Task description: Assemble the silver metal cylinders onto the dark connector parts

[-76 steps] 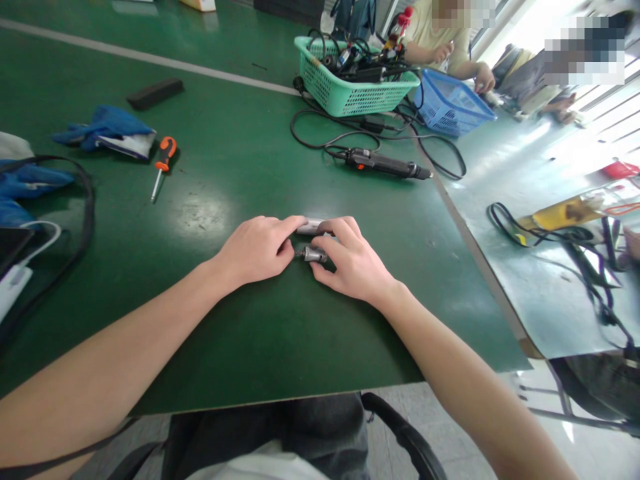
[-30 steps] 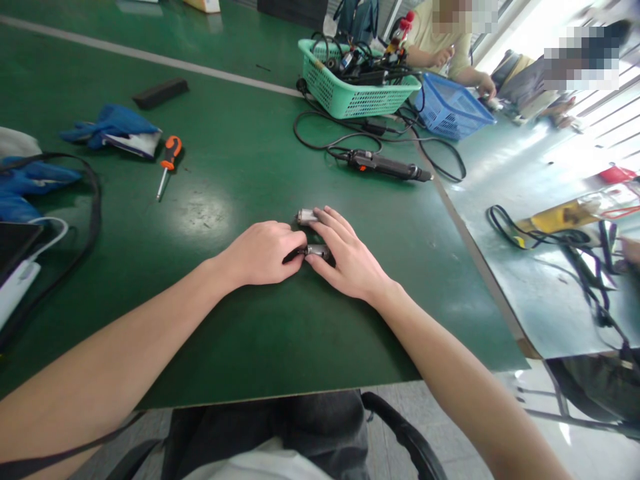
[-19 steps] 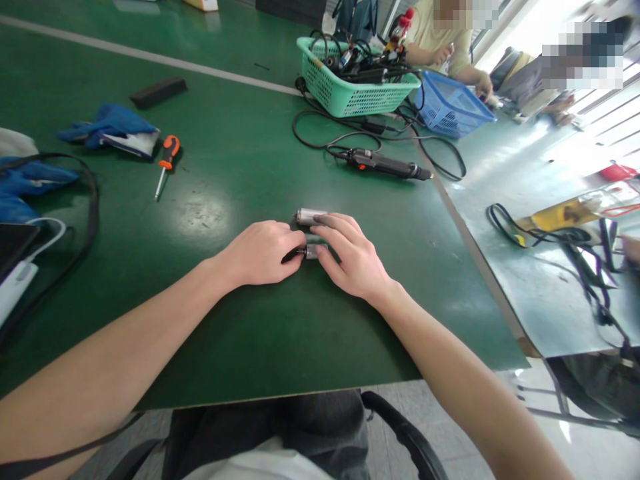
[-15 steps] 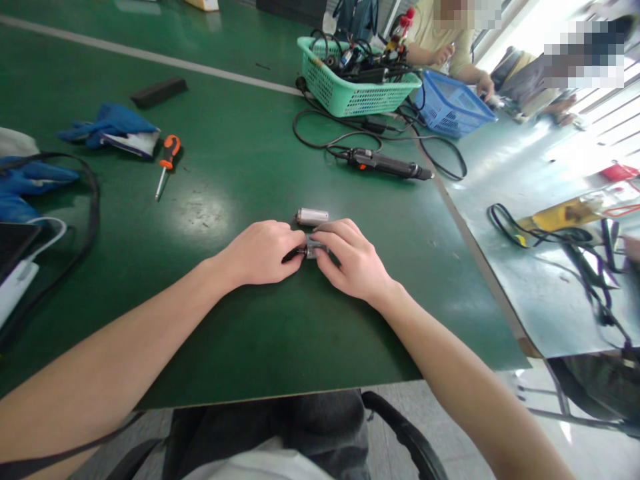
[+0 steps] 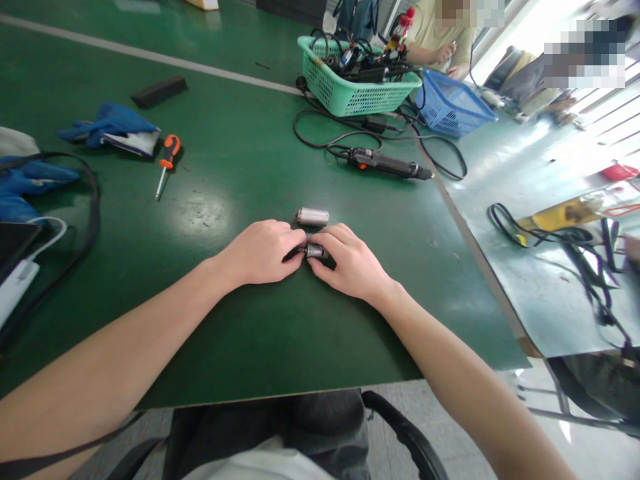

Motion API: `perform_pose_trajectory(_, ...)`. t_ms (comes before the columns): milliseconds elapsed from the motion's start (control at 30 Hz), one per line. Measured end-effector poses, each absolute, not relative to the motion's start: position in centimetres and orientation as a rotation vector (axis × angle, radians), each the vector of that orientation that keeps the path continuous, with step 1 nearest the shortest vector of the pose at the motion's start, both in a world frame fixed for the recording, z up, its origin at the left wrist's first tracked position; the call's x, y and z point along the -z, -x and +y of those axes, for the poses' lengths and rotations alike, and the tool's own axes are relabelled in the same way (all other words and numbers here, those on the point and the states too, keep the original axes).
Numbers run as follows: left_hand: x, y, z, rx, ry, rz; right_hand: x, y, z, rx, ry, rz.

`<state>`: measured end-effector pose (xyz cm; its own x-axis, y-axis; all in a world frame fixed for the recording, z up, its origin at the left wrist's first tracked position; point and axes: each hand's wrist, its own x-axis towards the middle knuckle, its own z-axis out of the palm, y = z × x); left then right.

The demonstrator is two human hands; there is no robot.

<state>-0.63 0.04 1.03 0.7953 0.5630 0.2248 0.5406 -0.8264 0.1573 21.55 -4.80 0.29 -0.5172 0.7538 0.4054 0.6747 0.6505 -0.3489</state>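
Low over the green table, my left hand (image 5: 265, 252) is closed, thumb and fingers pinching the thin left end of a small grey metal cylindrical part (image 5: 317, 251). My right hand (image 5: 351, 259) curls around the other end of that part, its thumb below and fingers above. The fingers hide some of the part, so its exact kind does not show. Just beyond the fingertips lies a separate silver cylinder (image 5: 313, 217) on its side, touched by neither hand.
A black electric screwdriver (image 5: 387, 163) lies beyond with its cable. A green basket (image 5: 370, 100) of cables and a blue basket (image 5: 453, 117) stand farther back. To the left are an orange-handled screwdriver (image 5: 169, 160), blue cloth (image 5: 113, 123) and a dark block (image 5: 159, 92). A co-worker sits behind the baskets.
My right hand's fingers have shifted and drawn in slightly, showing more of the metal part. My left hand has stayed in place. The co-worker's hand by the blue basket has moved.
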Motion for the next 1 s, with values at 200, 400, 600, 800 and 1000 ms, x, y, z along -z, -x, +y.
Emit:
perform_pose_trajectory(200,-0.99,0.59,0.09,-0.397,-2.907,0.892,-0.25,-21.75,-4.76,-0.208,1.096,-2.354)
perform_pose_trajectory(400,-0.99,0.58,0.05,-0.391,-2.877,0.925,-0.23,-21.77,-4.68,-0.212,1.094,-2.347)
perform_pose_trajectory(600,-1.02,0.51,0.0,-0.385,-2.849,0.939,-0.17,-21.76,-4.7,-0.231,1.108,-2.34)
perform_pose_trajectory(800,-1.04,0.51,0.01,-0.384,-2.858,0.935,-0.3,-21.75,-4.71,-0.225,1.109,-2.339)
perform_pose_trajectory(1000,-1.01,0.51,0.03,-0.376,-2.865,0.935,-0.32,-21.68,-4.72,-0.22,1.1,-2.34)
